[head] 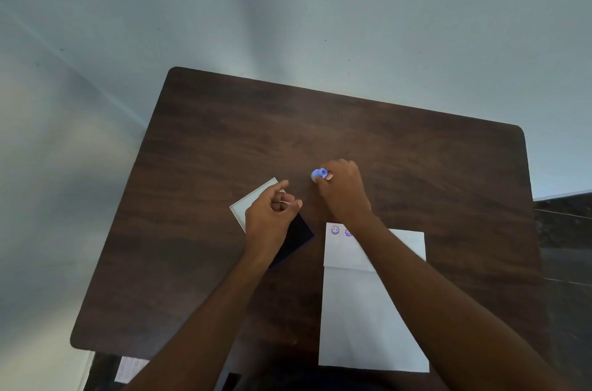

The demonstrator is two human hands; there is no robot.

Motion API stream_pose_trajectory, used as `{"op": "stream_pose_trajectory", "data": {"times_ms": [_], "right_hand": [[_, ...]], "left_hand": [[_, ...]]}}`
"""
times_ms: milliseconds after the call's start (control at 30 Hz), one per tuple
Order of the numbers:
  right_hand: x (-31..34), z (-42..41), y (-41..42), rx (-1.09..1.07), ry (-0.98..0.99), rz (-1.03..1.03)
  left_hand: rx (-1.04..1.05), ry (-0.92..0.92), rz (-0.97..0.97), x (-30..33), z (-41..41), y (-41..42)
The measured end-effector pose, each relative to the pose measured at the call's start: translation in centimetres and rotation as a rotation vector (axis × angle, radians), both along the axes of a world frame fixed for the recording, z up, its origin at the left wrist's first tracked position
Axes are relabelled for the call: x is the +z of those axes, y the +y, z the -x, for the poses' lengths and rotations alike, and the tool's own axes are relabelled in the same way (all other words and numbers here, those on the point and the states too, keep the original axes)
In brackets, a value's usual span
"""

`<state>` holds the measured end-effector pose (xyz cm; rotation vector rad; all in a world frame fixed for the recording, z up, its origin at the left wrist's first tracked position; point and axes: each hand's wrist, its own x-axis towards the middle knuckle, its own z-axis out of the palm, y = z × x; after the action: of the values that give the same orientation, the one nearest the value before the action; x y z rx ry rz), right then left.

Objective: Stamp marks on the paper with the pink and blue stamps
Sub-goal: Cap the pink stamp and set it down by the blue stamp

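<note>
A white paper (371,310) lies on the near right of the dark wooden table (288,128), folded near its top. Two purple smiley marks (335,230) sit at its top left corner; my right forearm partly covers the second one. My right hand (344,192) is beyond the paper, fingers closed around the blue stamp (318,174), with something pinkish beside it at my fingertips. My left hand (269,217) hovers over an open ink pad case, whose white lid (253,201) shows at left and dark pad (298,235) at right. Its fingers are loosely curled and hold nothing.
The table's far half is bare wood with rounded corners. A pale wall or floor surrounds it. A small light patterned thing (128,370) shows below the table's near left edge. A dark shelf edge (563,208) is at the right.
</note>
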<state>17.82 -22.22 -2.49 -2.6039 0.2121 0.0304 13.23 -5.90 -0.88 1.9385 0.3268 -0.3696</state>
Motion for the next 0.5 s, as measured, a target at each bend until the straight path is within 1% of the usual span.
{"op": "stream_pose_trajectory", "data": {"times_ms": [133,200,300,400,500], "right_hand": [[2.0,1.2,0.0,-0.171,0.037,-0.318],[2.8,2.0,0.1,-0.210,0.087,-0.452],[3.8,3.3,0.6,-0.233,0.192,-0.730],[4.4,4.6,1.3,-0.227,0.223,-0.844],[4.6,5.3,1.8,-0.256,0.231,-0.882]], "left_hand": [[0.011,0.028,0.054,0.1,-0.1,0.3],[-0.026,0.014,0.076,0.2,0.0,0.5],[-0.082,-0.041,0.097,0.8,-0.1,0.6],[-0.125,-0.062,0.075,1.3,-0.2,0.9],[-0.120,-0.061,0.098,1.3,-0.1,1.0]]}}
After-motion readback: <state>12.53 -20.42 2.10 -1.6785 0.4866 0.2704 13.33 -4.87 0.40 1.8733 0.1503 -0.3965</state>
